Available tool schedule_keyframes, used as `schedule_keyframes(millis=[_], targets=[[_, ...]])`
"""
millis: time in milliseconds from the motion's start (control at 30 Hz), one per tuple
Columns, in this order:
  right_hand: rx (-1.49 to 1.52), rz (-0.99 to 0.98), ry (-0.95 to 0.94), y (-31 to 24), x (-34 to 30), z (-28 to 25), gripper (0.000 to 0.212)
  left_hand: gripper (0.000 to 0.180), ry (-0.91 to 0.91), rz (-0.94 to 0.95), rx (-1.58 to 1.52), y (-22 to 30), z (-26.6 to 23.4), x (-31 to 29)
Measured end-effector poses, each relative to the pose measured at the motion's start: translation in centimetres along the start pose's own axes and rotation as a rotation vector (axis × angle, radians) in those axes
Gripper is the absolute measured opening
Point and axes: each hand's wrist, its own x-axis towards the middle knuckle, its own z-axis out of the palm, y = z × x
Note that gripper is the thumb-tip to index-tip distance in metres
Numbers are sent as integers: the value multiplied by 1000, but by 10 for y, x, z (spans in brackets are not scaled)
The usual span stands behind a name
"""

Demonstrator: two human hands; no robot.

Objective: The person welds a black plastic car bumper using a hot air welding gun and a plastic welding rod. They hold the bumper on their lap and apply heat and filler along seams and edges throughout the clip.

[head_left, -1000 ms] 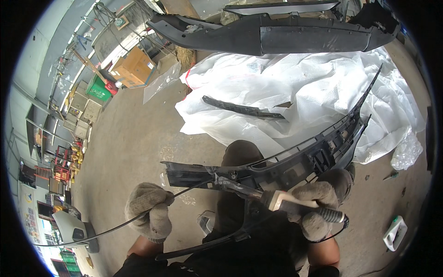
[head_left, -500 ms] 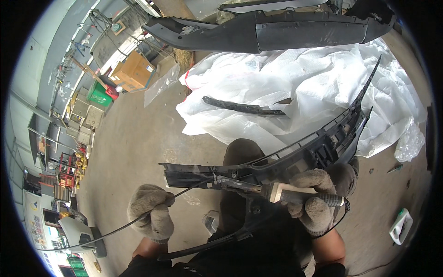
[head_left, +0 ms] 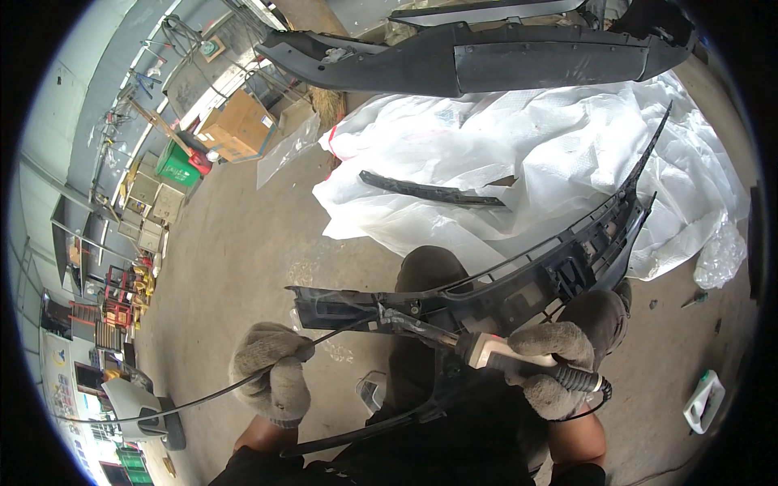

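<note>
My right hand [head_left: 557,368], in a grey knit glove, is closed round the beige and black handle of a corded plastic welding iron [head_left: 486,353]. Its metal tip reaches left onto a long black plastic grille [head_left: 519,279] lying across my knees. In my left hand [head_left: 271,374], gloved alike, a thin black plastic rod [head_left: 203,399] is pinched. One end of the rod meets the grille beside the iron's tip; the other trails off to the far left. Whether tip and rod touch there is too small to tell.
White plastic sheeting [head_left: 389,215] covers the floor ahead, with a black strip [head_left: 429,189] on it. Beyond lies a large dark bumper [head_left: 551,66]. A white bottle [head_left: 703,402] rests at right. A cardboard box [head_left: 237,127] and green bin [head_left: 176,165] stand far left.
The welding iron's handle end has dipped a little with my right hand, so the tool slants more. My left hand, still on the rod, has shifted slightly right in view.
</note>
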Motion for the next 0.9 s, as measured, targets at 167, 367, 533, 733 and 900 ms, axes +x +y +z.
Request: schedule_keyframes(millis=[167, 367, 533, 733, 900], targets=[[-43, -43, -40, 2, -1, -6, 38, 21, -61, -4, -118, -7, 5, 2], [-290, -229, -119, -1, 8, -10, 42, 28, -103, -114, -202, -14, 10, -2], [-215, -199, -119, 1, 6, -5, 41, 33, -93, -147, -96, 10, -3, 6], [-263, -241, -109, -6, 10, -1, 41, 35, -74, -81, -67, 2, 0, 4], [-283, -252, -128, -4, 10, -2, 43, 33, -116, -24, -59, -5, -2, 3]])
